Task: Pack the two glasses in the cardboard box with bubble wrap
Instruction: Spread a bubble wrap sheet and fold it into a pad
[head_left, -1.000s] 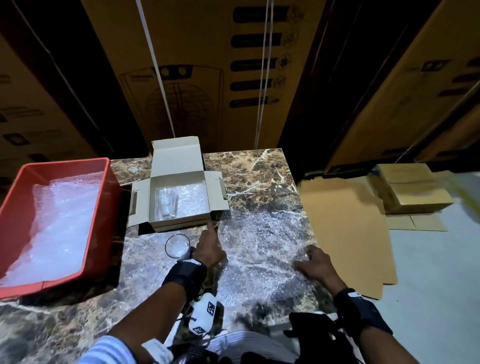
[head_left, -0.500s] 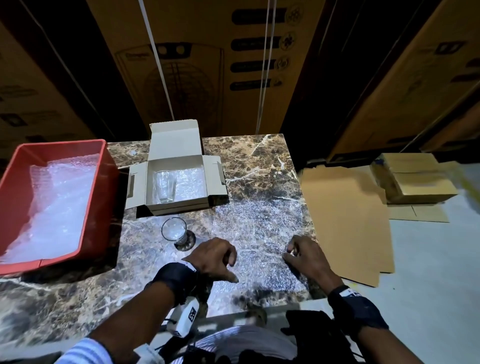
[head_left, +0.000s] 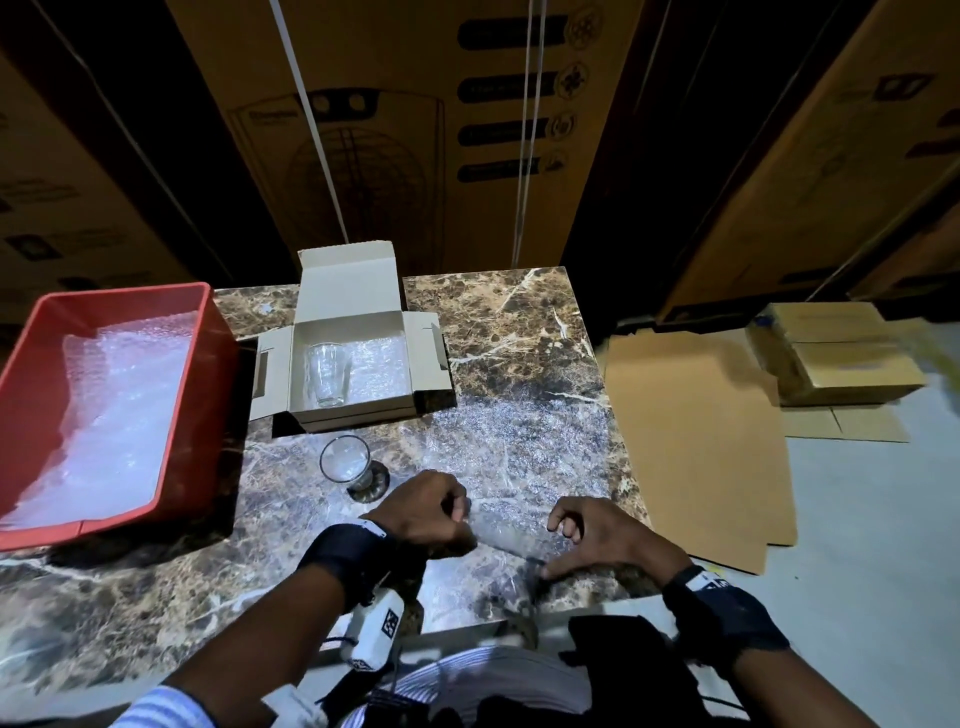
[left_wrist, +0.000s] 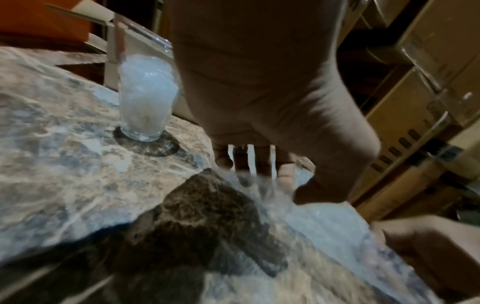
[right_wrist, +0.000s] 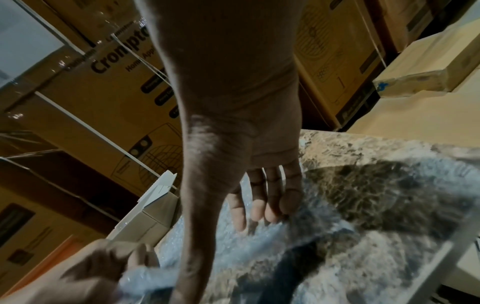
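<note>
An open cardboard box (head_left: 349, 291) stands at the table's back, lined with bubble wrap (head_left: 382, 361). One clear glass (head_left: 327, 374) stands inside it at the left. A second glass (head_left: 345, 460) (left_wrist: 148, 98), stuffed with white wrap, stands on the marble just in front of the box. A bubble wrap sheet (head_left: 519, 447) lies flat to its right. My left hand (head_left: 441, 514) (left_wrist: 259, 164) grips the sheet's near edge with curled fingers. My right hand (head_left: 576, 535) (right_wrist: 265, 205) curls its fingers onto the same edge, thumb stretched along the table.
A red tray (head_left: 31, 364) holding more bubble wrap (head_left: 119, 405) sits at the table's left. Flat cardboard (head_left: 696, 441) and small stacked boxes (head_left: 836, 353) lie on the floor to the right. Tall cartons (head_left: 415, 130) stand behind the table.
Both hands drew back from the middle of the sheet to its near edge. The left hand left the box's front; its fingers went from pointing to curled on the wrap.
</note>
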